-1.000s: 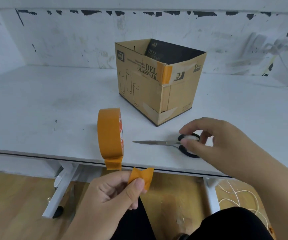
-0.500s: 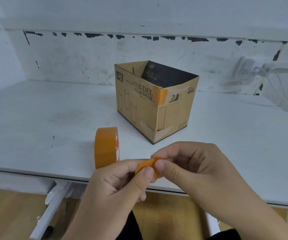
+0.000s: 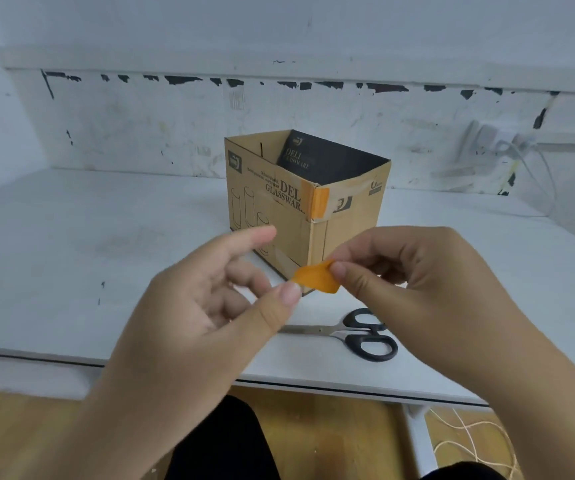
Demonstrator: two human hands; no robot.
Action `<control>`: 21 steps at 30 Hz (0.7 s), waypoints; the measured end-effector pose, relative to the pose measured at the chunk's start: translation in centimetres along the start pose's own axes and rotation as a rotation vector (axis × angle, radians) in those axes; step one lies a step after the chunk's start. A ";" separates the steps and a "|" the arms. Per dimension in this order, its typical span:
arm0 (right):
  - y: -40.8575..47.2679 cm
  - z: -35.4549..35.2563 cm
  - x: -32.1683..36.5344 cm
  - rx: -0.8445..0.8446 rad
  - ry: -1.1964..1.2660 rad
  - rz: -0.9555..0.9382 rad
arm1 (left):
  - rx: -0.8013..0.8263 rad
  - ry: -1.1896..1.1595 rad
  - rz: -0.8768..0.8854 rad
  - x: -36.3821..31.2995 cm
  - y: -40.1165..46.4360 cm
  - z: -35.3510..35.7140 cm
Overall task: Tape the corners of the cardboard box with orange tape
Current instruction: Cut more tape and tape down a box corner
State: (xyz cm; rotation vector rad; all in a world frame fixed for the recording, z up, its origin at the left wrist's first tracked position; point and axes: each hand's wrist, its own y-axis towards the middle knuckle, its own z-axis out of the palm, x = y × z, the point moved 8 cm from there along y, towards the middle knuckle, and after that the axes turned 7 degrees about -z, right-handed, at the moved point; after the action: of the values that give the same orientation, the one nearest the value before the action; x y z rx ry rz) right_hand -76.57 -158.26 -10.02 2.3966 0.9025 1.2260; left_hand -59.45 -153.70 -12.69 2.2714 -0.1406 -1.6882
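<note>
Head view: creased orange tape piece [image 3: 315, 279] between both thumbs.

Orange tape piece [image 3: 315, 279] between both hands

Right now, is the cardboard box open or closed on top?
Open. The cardboard box stands upright, showing its dark inside wall; no flaps cover the top.

— Where on the table [image 3: 71, 237]?
— Box [image 3: 279, 216] at middle, toward the back wall [image 3: 140, 126]. Scissors [image 3: 358, 332] nearer the front edge, right of centre.
— And before the box?
— Both hands, tape piece [image 3: 315, 279] between.
</note>
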 end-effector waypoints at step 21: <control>2.0 1.7 -0.3 0.162 -0.186 0.022 | 0.247 0.622 0.211 -2.8 5.8 2.6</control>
State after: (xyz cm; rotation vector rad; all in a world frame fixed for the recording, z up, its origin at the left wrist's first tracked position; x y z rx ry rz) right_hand -74.58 -159.94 -10.20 2.6007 0.9520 0.9500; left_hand -62.20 -158.94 -9.04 2.7305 -0.4441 -0.8449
